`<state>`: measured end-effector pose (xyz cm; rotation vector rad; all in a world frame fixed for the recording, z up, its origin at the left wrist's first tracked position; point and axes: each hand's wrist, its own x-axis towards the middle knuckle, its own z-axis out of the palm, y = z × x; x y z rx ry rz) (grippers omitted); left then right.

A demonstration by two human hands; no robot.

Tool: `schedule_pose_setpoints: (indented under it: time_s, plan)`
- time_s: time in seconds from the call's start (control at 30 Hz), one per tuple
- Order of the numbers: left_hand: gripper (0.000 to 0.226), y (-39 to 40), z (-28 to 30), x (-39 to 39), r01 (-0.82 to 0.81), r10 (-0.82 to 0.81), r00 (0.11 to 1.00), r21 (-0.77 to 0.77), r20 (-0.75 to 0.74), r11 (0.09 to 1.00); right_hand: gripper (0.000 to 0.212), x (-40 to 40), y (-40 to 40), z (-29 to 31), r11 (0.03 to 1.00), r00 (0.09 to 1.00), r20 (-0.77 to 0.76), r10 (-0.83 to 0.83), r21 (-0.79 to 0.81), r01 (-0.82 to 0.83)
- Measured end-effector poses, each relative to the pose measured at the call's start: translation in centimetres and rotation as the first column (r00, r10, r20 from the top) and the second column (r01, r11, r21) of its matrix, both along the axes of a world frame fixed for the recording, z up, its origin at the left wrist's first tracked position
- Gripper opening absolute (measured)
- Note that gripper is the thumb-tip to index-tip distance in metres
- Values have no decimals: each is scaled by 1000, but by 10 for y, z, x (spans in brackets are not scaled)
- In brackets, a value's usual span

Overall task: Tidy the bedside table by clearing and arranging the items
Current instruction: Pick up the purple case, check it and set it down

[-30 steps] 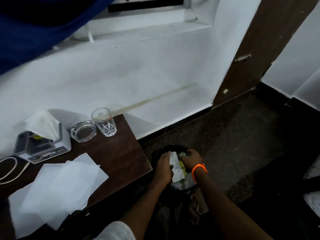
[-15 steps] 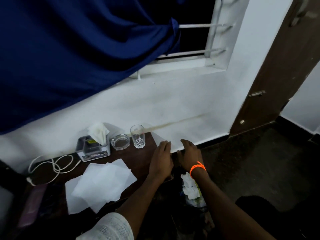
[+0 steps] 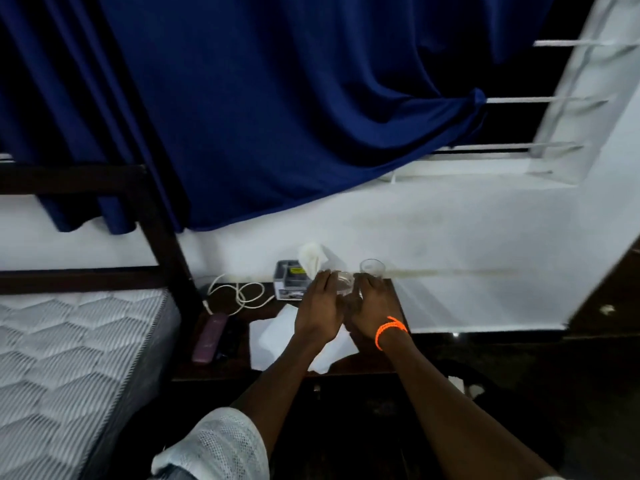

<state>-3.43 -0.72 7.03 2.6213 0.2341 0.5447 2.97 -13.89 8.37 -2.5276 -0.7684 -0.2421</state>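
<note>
On the dark wooden bedside table (image 3: 393, 362), a clear glass ashtray (image 3: 345, 285) sits between my two hands. My left hand (image 3: 318, 308) lies against its left side with fingers stretched forward. My right hand (image 3: 372, 304), an orange band on its wrist, reaches to the ashtray's right side and covers the base of a clear drinking glass (image 3: 372, 266). The frame does not show whether either hand is gripping. A tissue box (image 3: 290, 284) with a tissue (image 3: 311, 256) sticking up stands just left of my left hand. White paper sheets (image 3: 272, 336) lie under my forearms.
A coiled white cable (image 3: 239, 294) and a purple flat object (image 3: 209, 337) lie on the table's left part. A mattress (image 3: 69, 341) and dark bed frame post (image 3: 166, 244) are at left. A blue curtain (image 3: 277, 116) hangs above. Crumpled white paper (image 3: 459, 382) shows low at right.
My hands left the bin on the floor, where they dropped white paper, and rose over the table to the ashtray and glass. My view swung up and left.
</note>
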Motion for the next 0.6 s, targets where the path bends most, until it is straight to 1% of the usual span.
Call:
schedule_pose_setpoints:
  time_s: [0.07, 0.17, 0.23, 0.33, 0.43, 0.5, 0.6]
  plan:
    - [67, 19, 3, -17, -55, 55, 998, 24, -5, 998, 50, -7, 23, 1, 998, 998, -6, 58, -9, -58]
    - [64, 47, 3, -40, -134, 134, 991, 37, 13, 990, 56, -22, 55, 2, 991, 991, -38, 130, -1, -130]
    - [61, 65, 1, -57, -177, 178, 984, 44, -3, 983, 59, -31, 77, 0, 987, 987, -34, 159, -10, -159]
    - [61, 89, 2, -82, -221, 223, 974, 44, -32, 974, 59, -45, 106, -5, 982, 981, -40, 187, -19, -188]
    - [67, 114, 3, -107, -266, 268, 962, 47, -45, 963, 58, -66, 136, -6, 975, 973, -66, 221, 0, -221]
    - [67, 131, 0, -118, -302, 304, 951, 53, -51, 952, 54, -77, 155, -9, 964, 961, -70, 267, 9, -267]
    - [65, 152, -7, -131, -350, 351, 933, 24, -84, 936, 54, -86, 177, -18, 948, 946, -73, 316, -11, -317]
